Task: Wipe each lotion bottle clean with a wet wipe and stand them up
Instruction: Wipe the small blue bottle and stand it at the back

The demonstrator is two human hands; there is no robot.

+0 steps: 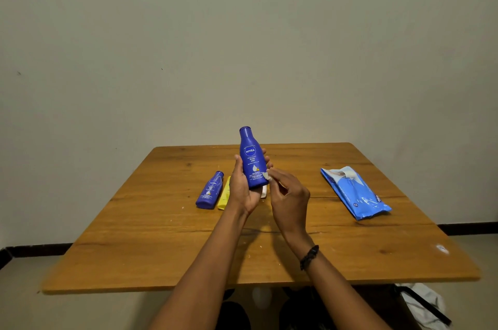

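Note:
My left hand [242,186] grips a blue Nivea lotion bottle [251,157] upright above the wooden table [151,248], fingers curled round its lower body. My right hand [288,195] pinches a small white wet wipe [266,175] against the bottle's lower right side. A smaller blue lotion bottle [210,191] lies flat on the table to the left. A yellow tube [224,195] lies beside it, partly hidden by my left hand. A white item [263,191] shows just under the held bottle; I cannot tell what it is.
A blue wet-wipe pack [355,193] lies on the right side of the table, its flap lifted at the far end. A plain wall stands close behind the table. Dark and white cloth [423,305] lies on the floor at the lower right.

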